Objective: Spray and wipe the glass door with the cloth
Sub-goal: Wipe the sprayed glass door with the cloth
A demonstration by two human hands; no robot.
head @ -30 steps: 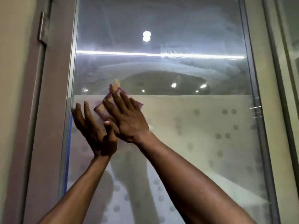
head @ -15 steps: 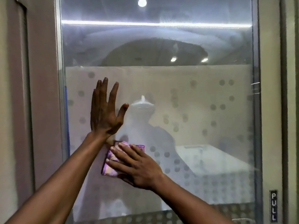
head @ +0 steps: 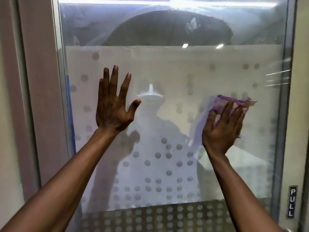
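The glass door (head: 175,67) fills the view, with a frosted band dotted with clear circles across its middle. My right hand (head: 222,128) presses a purple cloth (head: 224,102) flat against the glass near the door's right edge; most of the cloth is hidden under the fingers. My left hand (head: 113,104) rests flat on the glass at centre-left, fingers spread, with nothing in it. No spray bottle is in view. My reflection shows faintly in the frosted part between the two hands.
A grey metal door frame (head: 41,97) runs down the left side and another frame strip (head: 284,131) down the right. A small PULL label (head: 293,203) sits on the right frame low down. Ceiling lights reflect in the upper glass.
My right hand has swept the cloth from below the left hand across to the right side of the glass. The left hand has stayed flat on the glass.
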